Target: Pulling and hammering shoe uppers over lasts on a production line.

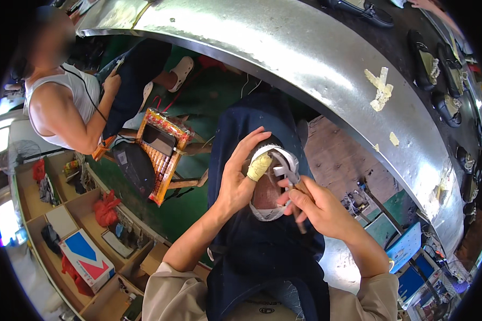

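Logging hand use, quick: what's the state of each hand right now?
Left hand: closed on the side of an unfinished shoe.
Right hand: closed, holding a metal-headed tool.

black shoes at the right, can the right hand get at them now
Probably not: the right hand holds a metal tool at the shoe on the lap, and the metal table edge lies between it and the black shoes.

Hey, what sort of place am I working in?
Probably a shoe workshop: black shoes sit beyond the metal counter, and your right hand holds a metal tool at what looks like an unfinished shoe.
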Demonstrator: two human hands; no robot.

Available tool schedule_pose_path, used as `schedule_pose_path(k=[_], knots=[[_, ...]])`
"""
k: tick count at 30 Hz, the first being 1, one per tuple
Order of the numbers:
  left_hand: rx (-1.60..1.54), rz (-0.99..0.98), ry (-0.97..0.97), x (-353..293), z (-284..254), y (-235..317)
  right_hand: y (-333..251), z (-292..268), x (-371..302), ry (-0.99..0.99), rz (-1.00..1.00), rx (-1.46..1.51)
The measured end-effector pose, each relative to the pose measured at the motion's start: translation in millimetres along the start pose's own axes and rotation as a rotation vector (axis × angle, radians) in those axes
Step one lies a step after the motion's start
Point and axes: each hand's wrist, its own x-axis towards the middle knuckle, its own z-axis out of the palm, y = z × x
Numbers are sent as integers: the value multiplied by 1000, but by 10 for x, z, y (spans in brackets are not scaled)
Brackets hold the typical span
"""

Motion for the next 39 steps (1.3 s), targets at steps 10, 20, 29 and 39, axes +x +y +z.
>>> schedule_pose_path(k=[10, 20, 29, 39], knots=[[-31, 15, -26, 1, -33, -29, -49, -53, 58, 9, 11, -126], [96, 176, -63, 12, -65, -146, 847, 326, 234, 367, -333, -405], [2, 32, -188, 41, -223, -173, 733, 547, 324, 436, -376, -372], [127, 101, -89, 100, -27, -130, 338, 392, -237, 407, -252, -407]])
